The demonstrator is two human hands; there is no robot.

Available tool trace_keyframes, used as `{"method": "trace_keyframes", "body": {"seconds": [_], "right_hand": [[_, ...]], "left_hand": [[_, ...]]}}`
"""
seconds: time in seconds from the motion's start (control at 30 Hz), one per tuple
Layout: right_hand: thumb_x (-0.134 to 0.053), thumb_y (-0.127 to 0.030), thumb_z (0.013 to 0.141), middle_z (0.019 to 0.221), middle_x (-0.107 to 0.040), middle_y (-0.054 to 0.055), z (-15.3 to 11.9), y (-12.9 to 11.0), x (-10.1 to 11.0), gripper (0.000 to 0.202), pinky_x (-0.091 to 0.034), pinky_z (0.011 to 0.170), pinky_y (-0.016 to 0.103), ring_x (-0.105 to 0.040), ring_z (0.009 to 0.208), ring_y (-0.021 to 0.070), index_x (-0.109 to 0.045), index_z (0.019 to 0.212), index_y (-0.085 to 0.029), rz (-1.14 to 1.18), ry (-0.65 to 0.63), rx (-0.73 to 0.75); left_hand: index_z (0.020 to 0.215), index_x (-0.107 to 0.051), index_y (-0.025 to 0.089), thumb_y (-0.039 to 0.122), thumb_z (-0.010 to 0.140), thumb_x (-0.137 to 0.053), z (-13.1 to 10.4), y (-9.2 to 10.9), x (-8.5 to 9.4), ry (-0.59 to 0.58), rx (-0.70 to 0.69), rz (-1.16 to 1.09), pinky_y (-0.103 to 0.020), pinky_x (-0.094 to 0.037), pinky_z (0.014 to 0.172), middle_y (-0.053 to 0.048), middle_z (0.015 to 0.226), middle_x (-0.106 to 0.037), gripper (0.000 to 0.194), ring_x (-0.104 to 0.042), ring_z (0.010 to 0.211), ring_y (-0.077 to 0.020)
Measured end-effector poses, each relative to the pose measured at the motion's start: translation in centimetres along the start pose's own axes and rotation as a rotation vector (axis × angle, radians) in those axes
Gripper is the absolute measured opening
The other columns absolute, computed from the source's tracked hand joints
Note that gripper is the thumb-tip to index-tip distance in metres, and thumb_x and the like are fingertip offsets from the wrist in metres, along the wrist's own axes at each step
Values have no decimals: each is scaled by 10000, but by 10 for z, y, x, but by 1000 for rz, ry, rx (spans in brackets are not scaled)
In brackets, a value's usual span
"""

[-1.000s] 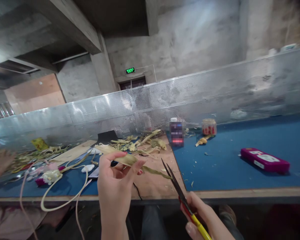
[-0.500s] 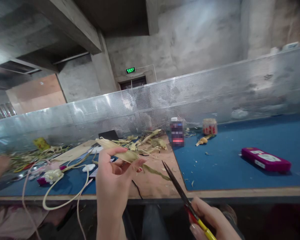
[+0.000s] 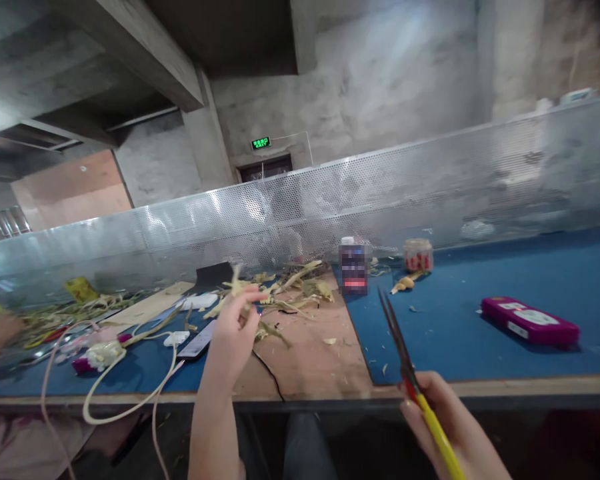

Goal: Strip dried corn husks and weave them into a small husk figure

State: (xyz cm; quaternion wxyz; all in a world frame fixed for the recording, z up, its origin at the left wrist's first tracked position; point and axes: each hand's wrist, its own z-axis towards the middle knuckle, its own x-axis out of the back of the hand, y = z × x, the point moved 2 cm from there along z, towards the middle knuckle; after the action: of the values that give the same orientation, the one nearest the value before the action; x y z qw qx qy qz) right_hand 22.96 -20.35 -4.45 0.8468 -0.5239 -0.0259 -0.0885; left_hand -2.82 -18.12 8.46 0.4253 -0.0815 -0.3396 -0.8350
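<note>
My left hand (image 3: 237, 327) is raised over the wooden board (image 3: 320, 360), its fingers bent around a piece of pale dried husk (image 3: 237, 279) that pokes up above them. Lower right, my right hand (image 3: 440, 413) grips long-bladed tweezers or scissors (image 3: 403, 340) with red and yellow handles, the dark tips pointing up and slightly left over the blue mat (image 3: 455, 313). Dried husk strips (image 3: 310, 287) lie piled at the back of the board, behind my left hand. A phone (image 3: 199, 341) rests just left of my left wrist.
A purple box (image 3: 530, 323) lies on the right mat. Behind stand a bottle (image 3: 353, 270) and a jar (image 3: 419, 255). White cable loops (image 3: 93, 393) hang over the left table edge. Another person's hand (image 3: 0, 333) is at far left. A perforated metal screen (image 3: 260, 213) backs the table.
My left hand has moved back and slightly left, and the long husk strip no longer stretches toward the blades. My right hand with the tool has shifted right, its blades more upright.
</note>
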Motion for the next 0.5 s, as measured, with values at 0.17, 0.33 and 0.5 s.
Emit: {"method": "trace_keyframes", "body": {"seconds": [0.17, 0.33, 0.5], "right_hand": [[-578, -486, 663, 648, -631, 16, 16, 18, 24, 309, -454, 500, 235, -590, 585, 183, -544, 786, -204, -141, 249, -134], [-575, -496, 641, 621, -638, 15, 19, 30, 41, 302, -425, 473, 263, -583, 547, 197, -568, 767, -221, -206, 304, -186], [-578, -499, 627, 676, -641, 36, 21, 37, 39, 372, -435, 485, 269, -587, 566, 196, -549, 846, -200, -210, 334, -199]], "left_hand": [[765, -684, 202, 128, 741, -330, 6, -45, -39, -531, 36, 282, -330, -398, 848, -54, 915, -642, 363, -566, 896, -188], [756, -707, 159, 98, 699, -343, -4, -48, -64, -716, 145, 325, -295, -401, 781, -77, 834, -678, 374, -586, 822, -196], [964, -675, 197, 171, 758, -359, -18, -15, -58, -826, 59, -81, -235, -396, 620, -22, 785, -653, 378, -520, 625, -125]]}}
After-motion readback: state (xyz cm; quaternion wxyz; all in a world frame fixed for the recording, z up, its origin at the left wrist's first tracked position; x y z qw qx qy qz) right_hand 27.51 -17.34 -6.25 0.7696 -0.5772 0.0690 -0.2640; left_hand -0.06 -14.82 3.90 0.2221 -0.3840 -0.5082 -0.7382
